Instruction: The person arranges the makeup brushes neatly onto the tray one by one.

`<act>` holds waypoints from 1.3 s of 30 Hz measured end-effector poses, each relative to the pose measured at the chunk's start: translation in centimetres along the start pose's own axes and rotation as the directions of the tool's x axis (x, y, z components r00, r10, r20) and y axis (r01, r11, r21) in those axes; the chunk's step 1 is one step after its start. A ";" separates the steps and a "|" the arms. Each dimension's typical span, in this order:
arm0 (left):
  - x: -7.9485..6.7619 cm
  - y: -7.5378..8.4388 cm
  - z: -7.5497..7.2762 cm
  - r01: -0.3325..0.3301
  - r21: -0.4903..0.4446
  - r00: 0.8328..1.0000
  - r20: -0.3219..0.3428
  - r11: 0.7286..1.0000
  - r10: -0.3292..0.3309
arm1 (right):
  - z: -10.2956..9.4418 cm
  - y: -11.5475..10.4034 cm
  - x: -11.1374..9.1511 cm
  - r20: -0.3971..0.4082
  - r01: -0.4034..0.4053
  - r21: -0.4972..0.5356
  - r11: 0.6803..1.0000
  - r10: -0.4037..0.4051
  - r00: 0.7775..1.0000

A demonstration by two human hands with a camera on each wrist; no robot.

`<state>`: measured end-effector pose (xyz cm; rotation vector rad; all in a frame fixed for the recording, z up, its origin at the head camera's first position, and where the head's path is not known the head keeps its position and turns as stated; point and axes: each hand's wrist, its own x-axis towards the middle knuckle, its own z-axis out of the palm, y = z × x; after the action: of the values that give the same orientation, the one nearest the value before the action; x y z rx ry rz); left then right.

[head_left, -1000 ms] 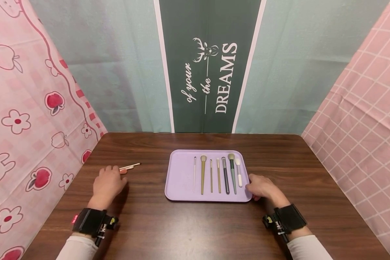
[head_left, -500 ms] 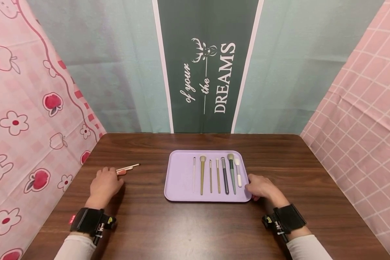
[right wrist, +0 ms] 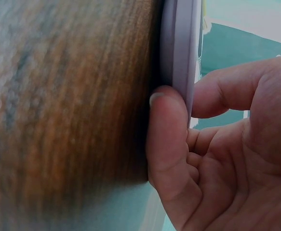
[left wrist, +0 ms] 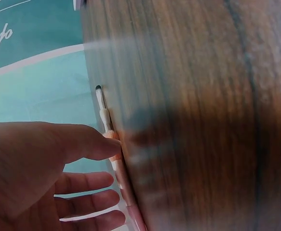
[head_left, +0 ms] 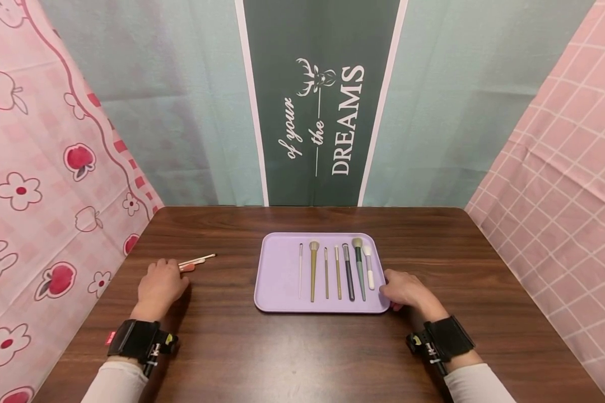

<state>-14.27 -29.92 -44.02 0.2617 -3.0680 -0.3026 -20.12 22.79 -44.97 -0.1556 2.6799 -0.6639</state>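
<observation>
My left hand (head_left: 160, 284) lies over a few makeup brushes on the left of the table, covering their handles. In the left wrist view, its thumb overlaps the orange-headed brush (left wrist: 112, 138) and its other fingers extend loosely alongside. Beyond them a thin dark-tipped brush (left wrist: 99, 94) shows, and a pale-headed brush (head_left: 200, 261) sits between the two. My right hand (head_left: 405, 286) pinches the right rim of a lilac tray (head_left: 279, 274), thumb on one face and a finger on the other. Several brushes stand in a row on the tray, among them a wide olive brush (head_left: 313, 271) and a dark green brush (head_left: 360, 268).
The brown wooden table (head_left: 292, 358) spreads around the tray. Behind it hangs a green curtain (head_left: 322, 184) with white lettering. Pink patterned cloths enclose the left side (head_left: 45, 235) and right side (head_left: 549, 196).
My left hand has shifted slightly to the left, baring a bit more of the brushes beneath it. The right hand keeps its grip on the tray.
</observation>
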 end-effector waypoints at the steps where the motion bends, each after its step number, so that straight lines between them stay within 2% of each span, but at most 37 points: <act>1: 0.0 0.0 0.0 0.002 0.000 1.000 0.007 1.000 -0.002 | 0.0 0.0 0.0 0.000 0.002 0.002 1.000 -0.002 1.000; 6: 0.2 -0.2 -0.1 0.008 0.001 1.000 0.018 1.000 -0.008 | 0.0 0.0 0.1 0.007 -0.004 0.004 1.000 0.004 1.000; 16: 0.5 -0.4 0.2 -0.011 0.016 1.000 -0.022 1.000 0.012 | -0.1 -0.1 0.0 0.005 -0.006 -0.001 1.000 0.006 1.000; 20: 0.5 -0.5 0.3 -0.039 0.043 0.999 -0.033 0.998 0.041 | -0.1 -0.2 -0.1 0.005 -0.004 -0.008 1.000 0.004 1.000; 32: 0.9 -1.3 0.1 -0.109 0.057 0.994 -0.007 0.992 0.109 | -0.1 -0.2 0.1 0.012 -0.016 -0.003 1.000 0.016 1.000; 39: 0.9 -0.9 0.1 -0.095 0.014 0.995 0.019 0.995 0.094 | -0.1 -0.1 0.0 0.008 -0.011 -0.006 1.000 0.011 1.000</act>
<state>-15.05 -30.90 -44.21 0.1145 -3.0892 -0.2785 -20.13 22.72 -44.80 -0.1444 2.6734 -0.6504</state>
